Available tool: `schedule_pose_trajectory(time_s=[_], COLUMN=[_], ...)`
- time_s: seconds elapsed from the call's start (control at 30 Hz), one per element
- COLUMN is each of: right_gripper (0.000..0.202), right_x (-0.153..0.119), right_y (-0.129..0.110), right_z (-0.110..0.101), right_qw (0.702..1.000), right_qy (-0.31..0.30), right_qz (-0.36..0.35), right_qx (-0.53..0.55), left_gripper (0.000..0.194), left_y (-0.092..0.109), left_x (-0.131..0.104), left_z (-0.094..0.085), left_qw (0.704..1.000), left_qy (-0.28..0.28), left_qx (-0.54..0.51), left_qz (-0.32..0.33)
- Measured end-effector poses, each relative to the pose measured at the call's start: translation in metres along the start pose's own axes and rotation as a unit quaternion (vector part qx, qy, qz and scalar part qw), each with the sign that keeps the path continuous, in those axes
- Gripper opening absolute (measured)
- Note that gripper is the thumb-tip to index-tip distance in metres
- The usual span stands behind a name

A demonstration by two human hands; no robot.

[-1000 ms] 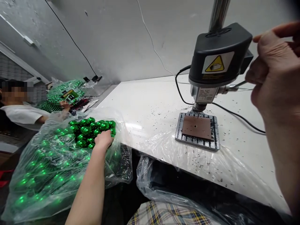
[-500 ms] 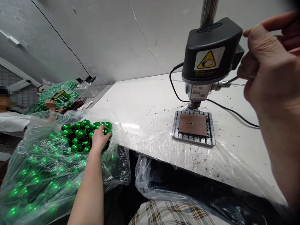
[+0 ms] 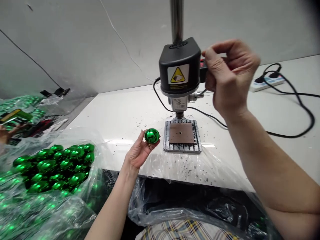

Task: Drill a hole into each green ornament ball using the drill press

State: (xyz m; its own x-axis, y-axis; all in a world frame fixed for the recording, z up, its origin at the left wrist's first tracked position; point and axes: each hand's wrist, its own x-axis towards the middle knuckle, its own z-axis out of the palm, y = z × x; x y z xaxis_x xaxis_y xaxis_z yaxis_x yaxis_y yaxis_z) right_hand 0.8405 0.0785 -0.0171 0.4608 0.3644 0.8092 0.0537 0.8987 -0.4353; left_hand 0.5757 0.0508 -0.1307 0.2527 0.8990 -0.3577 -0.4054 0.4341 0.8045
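A shiny green bauble (image 3: 152,136) rests between the fingers and thumb of my left hand (image 3: 141,151), just left of the drill press base plate (image 3: 183,148). My right hand (image 3: 228,75) is closed beside the black head of the drill press (image 3: 178,68), around the end of its feed lever (image 3: 203,91); the grip itself is mostly hidden by the fingers. Under the drill chuck (image 3: 179,115) lies a brown square board (image 3: 188,133) with a small hole near its middle.
Many green baubles (image 3: 58,165) fill a clear plastic bag (image 3: 75,213) at the left. Dark shavings dot the white table (image 3: 120,106). A power strip (image 3: 268,81) and black cable (image 3: 310,116) are at the right. Another person's hand (image 3: 6,133) shows at far left.
My left hand has come out of the bag with a bauble and moved right, close to the drill press. My right hand stays at the lever. The view has turned right.
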Motion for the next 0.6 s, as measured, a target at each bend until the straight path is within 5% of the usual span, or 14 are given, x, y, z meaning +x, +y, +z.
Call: schedule_pose_trajectory(time_s=[0.27,0.6], right_gripper=[0.030,0.036], right_x=[-0.003,-0.003], right_y=[-0.005,-0.006], right_z=[-0.003,-0.004], right_qw=[0.997,0.994], right_qy=[-0.027,-0.039], right_qz=[0.062,0.083], right_qx=[-0.034,-0.060], left_gripper=[0.061,0.056], left_y=[-0.043,-0.059], left_x=[0.022,0.031], left_z=[0.025,0.035], left_qw=[0.997,0.989], left_qy=[-0.039,-0.050], left_qx=[0.067,0.103], left_qz=[0.027,0.095])
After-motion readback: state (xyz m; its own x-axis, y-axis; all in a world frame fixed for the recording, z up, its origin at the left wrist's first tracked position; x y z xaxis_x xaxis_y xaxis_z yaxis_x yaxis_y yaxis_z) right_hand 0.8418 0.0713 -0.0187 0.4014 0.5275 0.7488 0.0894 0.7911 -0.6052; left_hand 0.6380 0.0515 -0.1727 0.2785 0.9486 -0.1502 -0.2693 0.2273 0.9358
